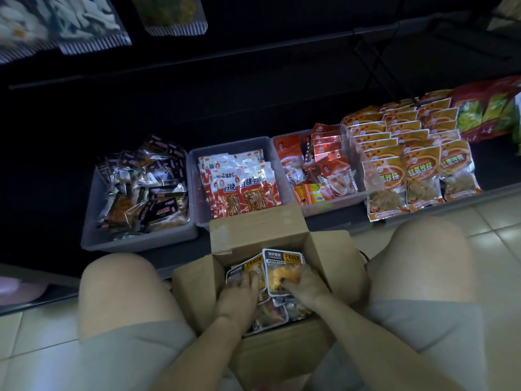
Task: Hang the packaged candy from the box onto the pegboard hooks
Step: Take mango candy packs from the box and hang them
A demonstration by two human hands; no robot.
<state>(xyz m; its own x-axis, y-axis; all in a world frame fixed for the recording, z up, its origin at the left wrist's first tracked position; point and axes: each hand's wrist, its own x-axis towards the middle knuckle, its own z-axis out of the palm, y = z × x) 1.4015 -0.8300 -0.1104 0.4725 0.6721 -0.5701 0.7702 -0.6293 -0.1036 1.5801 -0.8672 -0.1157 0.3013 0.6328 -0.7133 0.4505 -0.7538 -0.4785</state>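
Note:
An open cardboard box stands on the floor between my knees. Several candy packets with dark borders and yellow labels lie inside it. My right hand grips the top packet, which shows yellow candy through its window. My left hand lies on a second packet beside it, fingers curled over its edge. More packets lie lower in the box, partly hidden by my hands. A few hanging packets show at the top left, against a dark wall.
Three grey bins of snack packets sit on a low shelf beyond the box. Rows of orange packets stand to the right of them. My bare knees flank the box. The floor is light tile.

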